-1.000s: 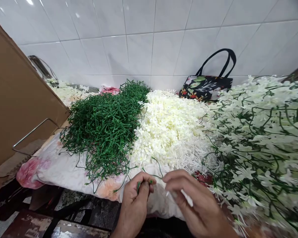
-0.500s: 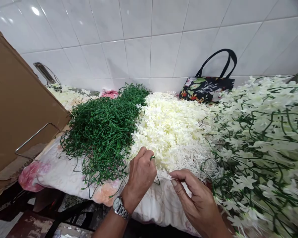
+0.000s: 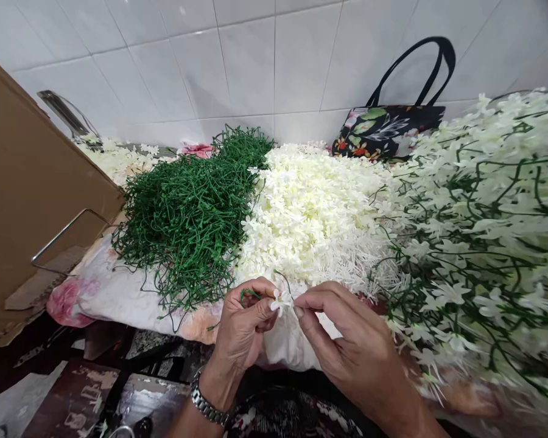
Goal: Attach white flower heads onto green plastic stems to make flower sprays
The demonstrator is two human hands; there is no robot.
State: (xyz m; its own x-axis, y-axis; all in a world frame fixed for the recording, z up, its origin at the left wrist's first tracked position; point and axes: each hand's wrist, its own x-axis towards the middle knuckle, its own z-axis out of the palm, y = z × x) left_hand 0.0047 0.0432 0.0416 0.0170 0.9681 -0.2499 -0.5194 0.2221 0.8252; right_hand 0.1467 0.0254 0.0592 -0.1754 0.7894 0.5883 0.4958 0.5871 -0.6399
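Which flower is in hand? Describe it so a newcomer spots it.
Find the white flower pile, right of the green stems. Below its near edge, the left hand and right hand nearly meet. The flower is the single white bloom between them, apart from the pile.

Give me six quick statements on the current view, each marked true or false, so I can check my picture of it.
1. The left hand has a green stem in its fingers. True.
2. A white flower is between the fingertips of the left hand and the right hand. True.
3. The metal wristband is on the right wrist. False: it is on the left.
4. The green pile lies left of the white pile. True.
5. The bag is nearer the person than the white pile. False: it is at the far side, by the tiled wall.
6. The right hand rests on the green pile. False: its fingertips are at the white flower.
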